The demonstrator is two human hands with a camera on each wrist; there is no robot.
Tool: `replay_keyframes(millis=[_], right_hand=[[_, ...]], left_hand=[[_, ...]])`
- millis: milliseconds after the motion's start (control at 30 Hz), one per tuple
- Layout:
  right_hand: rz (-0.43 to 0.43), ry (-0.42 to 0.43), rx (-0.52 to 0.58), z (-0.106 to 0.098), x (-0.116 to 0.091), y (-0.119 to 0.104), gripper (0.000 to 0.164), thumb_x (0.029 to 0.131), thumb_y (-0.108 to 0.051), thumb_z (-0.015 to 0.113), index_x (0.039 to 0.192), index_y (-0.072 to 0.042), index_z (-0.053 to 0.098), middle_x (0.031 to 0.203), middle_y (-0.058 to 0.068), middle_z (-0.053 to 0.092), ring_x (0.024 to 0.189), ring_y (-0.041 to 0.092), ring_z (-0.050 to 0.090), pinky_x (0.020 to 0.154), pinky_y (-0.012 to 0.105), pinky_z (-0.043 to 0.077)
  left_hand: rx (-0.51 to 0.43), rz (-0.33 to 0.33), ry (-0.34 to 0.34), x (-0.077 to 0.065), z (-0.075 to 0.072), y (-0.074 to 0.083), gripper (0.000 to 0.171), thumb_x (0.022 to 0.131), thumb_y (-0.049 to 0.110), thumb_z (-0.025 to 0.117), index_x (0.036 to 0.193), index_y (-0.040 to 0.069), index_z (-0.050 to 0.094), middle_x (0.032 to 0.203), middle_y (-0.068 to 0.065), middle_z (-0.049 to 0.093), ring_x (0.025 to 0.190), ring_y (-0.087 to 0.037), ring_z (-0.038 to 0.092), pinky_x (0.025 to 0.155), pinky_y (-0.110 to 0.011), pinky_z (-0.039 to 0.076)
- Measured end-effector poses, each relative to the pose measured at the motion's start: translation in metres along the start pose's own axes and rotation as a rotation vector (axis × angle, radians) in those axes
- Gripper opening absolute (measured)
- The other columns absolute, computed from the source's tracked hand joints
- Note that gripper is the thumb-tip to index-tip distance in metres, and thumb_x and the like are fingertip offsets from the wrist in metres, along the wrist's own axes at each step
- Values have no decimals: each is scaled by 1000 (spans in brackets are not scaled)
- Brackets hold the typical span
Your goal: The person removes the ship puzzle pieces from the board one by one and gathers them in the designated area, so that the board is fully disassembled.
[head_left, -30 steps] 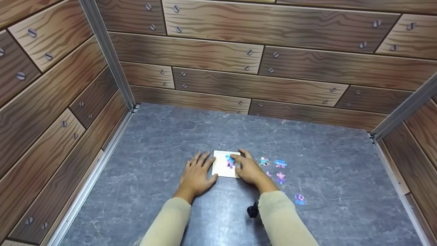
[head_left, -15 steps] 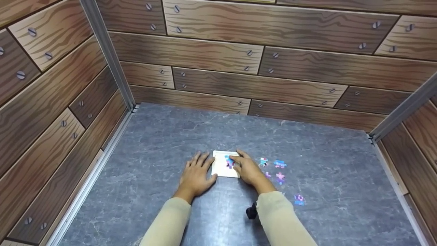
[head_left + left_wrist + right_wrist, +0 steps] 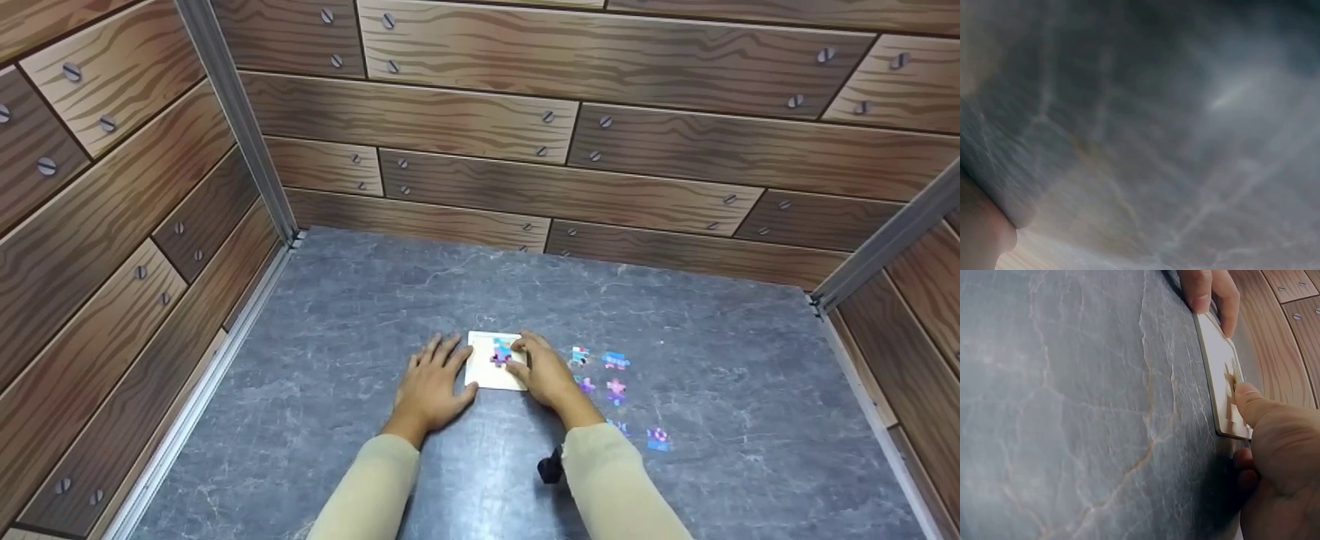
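Observation:
A square, pale wooden puzzle tray [image 3: 480,375] lies flat on the table. My left hand [image 3: 431,382] rests on the table with fingers spread; its thumb and index finger touch the tray's left edge. Only a blurred bit of that hand shows in the left wrist view. A blue and purple jigsaw piece [image 3: 500,354] is over the middle of the tray. My right hand [image 3: 546,369] pinches the piece between thumb and forefinger at its right side. In the right wrist view the right thumb [image 3: 1248,396] meets the piece, which appears tilted and casts a shadow on the tray.
Several loose jigsaw pieces lie right of the tray, among them a blue one [image 3: 616,360], a pink one [image 3: 616,389] and one nearer [image 3: 658,439]. A black object [image 3: 550,468] sits by the right sleeve. Wood-patterned walls [image 3: 480,172] enclose the table.
The jigsaw piece has shifted slightly left and turned, and more of it shows. My right fingers have drawn back to its right side. The left hand stays put.

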State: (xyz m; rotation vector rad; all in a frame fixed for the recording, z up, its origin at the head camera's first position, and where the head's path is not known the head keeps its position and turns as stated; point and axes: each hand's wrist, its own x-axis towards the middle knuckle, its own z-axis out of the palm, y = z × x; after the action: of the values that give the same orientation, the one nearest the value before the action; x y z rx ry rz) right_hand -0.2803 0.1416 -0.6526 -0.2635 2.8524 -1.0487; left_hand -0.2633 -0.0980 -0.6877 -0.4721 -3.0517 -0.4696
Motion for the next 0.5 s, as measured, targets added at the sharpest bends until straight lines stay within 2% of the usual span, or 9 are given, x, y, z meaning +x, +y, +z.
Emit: replay_keyframes(millis=[300, 500], right_hand=[[43, 36, 12, 4, 0, -1, 29, 103, -29, 74, 127, -13, 73, 167, 14, 51, 152, 42, 53, 126, 58, 43], [69, 5, -51, 6, 0, -3, 39, 105, -34, 72, 142, -25, 68, 171, 9, 45, 149, 44, 55, 117, 63, 50]], left_hand=[[5, -2, -3, 0, 0, 0, 71, 102, 69, 49, 164, 36, 45, 178, 4, 35, 169, -32, 26, 130, -63, 33], [5, 1, -1, 0, 0, 0, 71, 102, 69, 48, 165, 36, 45, 178, 4, 35, 169, -32, 26, 129, -63, 34]])
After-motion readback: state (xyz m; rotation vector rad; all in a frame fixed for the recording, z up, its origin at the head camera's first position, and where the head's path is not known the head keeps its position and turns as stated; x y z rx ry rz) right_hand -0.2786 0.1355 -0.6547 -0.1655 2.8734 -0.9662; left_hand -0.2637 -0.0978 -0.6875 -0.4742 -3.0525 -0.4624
